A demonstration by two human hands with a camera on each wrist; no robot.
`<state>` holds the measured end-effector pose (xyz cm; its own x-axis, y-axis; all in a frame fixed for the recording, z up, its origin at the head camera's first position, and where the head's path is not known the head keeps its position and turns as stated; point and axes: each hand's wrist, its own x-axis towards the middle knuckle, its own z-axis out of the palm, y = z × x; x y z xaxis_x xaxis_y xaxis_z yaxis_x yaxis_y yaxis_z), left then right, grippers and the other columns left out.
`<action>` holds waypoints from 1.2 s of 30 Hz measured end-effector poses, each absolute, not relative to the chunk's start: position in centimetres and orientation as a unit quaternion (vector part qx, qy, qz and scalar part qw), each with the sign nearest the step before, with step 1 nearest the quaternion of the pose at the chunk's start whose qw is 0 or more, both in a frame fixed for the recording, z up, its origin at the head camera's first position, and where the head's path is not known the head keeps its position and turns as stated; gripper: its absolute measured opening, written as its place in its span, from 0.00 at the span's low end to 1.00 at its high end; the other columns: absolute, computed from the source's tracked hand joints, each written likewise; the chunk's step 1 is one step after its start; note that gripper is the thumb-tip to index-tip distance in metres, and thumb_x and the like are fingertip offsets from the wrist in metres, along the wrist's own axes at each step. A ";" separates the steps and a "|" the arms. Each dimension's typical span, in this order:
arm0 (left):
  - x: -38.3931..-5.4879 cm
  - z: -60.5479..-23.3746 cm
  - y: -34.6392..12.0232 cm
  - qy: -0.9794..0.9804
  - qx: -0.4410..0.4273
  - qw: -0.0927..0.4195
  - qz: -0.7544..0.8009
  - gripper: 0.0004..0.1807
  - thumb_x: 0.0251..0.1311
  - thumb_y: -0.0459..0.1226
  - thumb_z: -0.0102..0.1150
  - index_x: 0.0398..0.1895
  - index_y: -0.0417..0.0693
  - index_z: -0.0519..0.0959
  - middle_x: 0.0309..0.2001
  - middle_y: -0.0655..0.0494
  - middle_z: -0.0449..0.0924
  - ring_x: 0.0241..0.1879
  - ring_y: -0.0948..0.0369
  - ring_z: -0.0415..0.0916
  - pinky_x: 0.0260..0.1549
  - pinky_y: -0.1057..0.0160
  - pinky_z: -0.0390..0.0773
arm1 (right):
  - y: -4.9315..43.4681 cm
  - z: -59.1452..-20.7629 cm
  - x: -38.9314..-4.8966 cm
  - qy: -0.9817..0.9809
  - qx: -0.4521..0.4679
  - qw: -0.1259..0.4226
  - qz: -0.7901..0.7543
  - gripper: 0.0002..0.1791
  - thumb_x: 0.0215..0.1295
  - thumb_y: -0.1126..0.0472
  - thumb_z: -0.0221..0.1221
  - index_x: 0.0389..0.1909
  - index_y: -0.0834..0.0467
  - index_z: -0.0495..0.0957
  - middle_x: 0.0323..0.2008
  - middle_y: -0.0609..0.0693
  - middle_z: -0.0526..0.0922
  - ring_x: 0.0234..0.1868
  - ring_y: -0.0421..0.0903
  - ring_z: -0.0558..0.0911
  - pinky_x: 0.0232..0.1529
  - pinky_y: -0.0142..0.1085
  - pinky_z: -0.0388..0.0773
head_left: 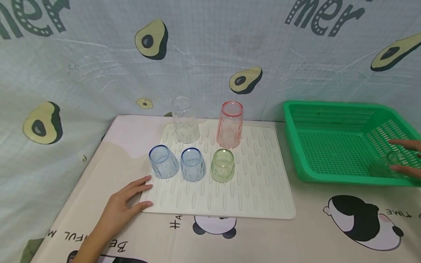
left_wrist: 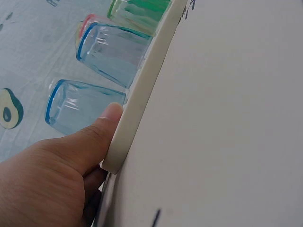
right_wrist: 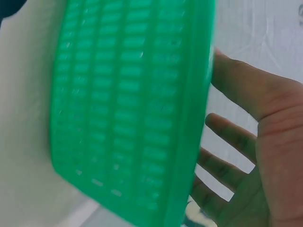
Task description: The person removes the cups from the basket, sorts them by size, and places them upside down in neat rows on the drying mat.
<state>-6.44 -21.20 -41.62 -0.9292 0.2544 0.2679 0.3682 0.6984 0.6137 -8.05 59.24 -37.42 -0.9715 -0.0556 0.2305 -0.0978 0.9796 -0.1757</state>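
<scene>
My left hand (head_left: pixel 121 202) rests at the left edge of a white ribbed drying tray (head_left: pixel 263 197), its fingers spread along that edge. In the left wrist view the thumb (left_wrist: pixel 112 113) lies on the tray's rim. Nearest this hand is a blue-rimmed glass (head_left: pixel 163 162), tilted a little to the left; a second blue-rimmed glass (head_left: pixel 193 165) and a green glass (head_left: pixel 223 166) stand beside it. Over the green plastic basket (head_left: pixel 296 160) on the right reaches my right hand (head_left: pixel 408 157), partly out of frame, fingers apart around a see-through glass (head_left: pixel 383 167) inside.
Behind the short glasses, a tall clear glass (head_left: pixel 185 122) and a tall pink glass (head_left: pixel 230 126) stand on the tray. A patterned cloth (head_left: pixel 263 241) covers the table, and a curtain with avocado prints (head_left: pixel 204 47) hangs close behind.
</scene>
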 end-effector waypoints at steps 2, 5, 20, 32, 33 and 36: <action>-6.4 -41.6 -21.2 -0.918 -0.167 0.080 -0.349 0.26 0.43 0.38 0.75 0.50 0.48 0.82 0.61 0.56 0.73 0.62 0.51 0.67 0.57 0.86 0.52 | 60.2 -38.1 -8.1 -0.985 0.061 0.135 0.087 0.53 0.50 0.60 0.72 0.75 0.49 0.53 0.71 0.65 0.55 0.65 0.72 0.56 0.59 0.69 0.52; -6.5 -41.6 -21.3 -0.918 -0.168 0.080 -0.350 0.26 0.43 0.38 0.75 0.50 0.48 0.82 0.61 0.56 0.73 0.62 0.53 0.67 0.57 0.86 0.52 | 60.8 -38.7 -7.8 -0.978 0.094 0.163 0.091 0.52 0.48 0.64 0.72 0.74 0.50 0.55 0.69 0.66 0.58 0.66 0.70 0.58 0.64 0.64 0.51; -6.5 -41.5 -21.3 -0.913 -0.175 0.084 -0.358 0.25 0.44 0.39 0.75 0.50 0.49 0.82 0.61 0.56 0.73 0.63 0.67 0.64 0.57 0.86 0.53 | 61.5 -38.1 -9.3 -0.992 0.116 0.045 0.035 0.56 0.41 0.62 0.75 0.73 0.53 0.56 0.61 0.71 0.65 0.60 0.73 0.62 0.52 0.66 0.62; -6.4 -41.4 -21.4 -0.909 -0.180 0.087 -0.367 0.24 0.45 0.39 0.74 0.49 0.49 0.82 0.61 0.57 0.73 0.62 0.74 0.61 0.57 0.85 0.54 | 61.0 -38.1 -10.0 -0.986 0.159 0.053 -0.008 0.33 0.35 0.63 0.76 0.47 0.58 0.74 0.50 0.67 0.73 0.48 0.67 0.71 0.45 0.62 0.69; -6.4 -41.4 -21.4 -0.909 -0.179 0.088 -0.367 0.24 0.45 0.39 0.75 0.49 0.49 0.82 0.61 0.57 0.73 0.62 0.74 0.61 0.57 0.85 0.54 | 61.1 -38.3 -10.0 -0.985 0.161 0.061 -0.001 0.33 0.35 0.64 0.76 0.48 0.54 0.74 0.50 0.67 0.73 0.48 0.68 0.71 0.47 0.63 0.68; -6.4 -41.4 -21.4 -0.908 -0.179 0.088 -0.368 0.24 0.44 0.39 0.75 0.49 0.49 0.82 0.61 0.57 0.74 0.62 0.74 0.61 0.57 0.85 0.55 | 61.2 -38.2 -10.1 -0.987 0.148 0.065 0.008 0.33 0.41 0.62 0.74 0.52 0.48 0.74 0.53 0.70 0.70 0.53 0.71 0.67 0.51 0.66 0.62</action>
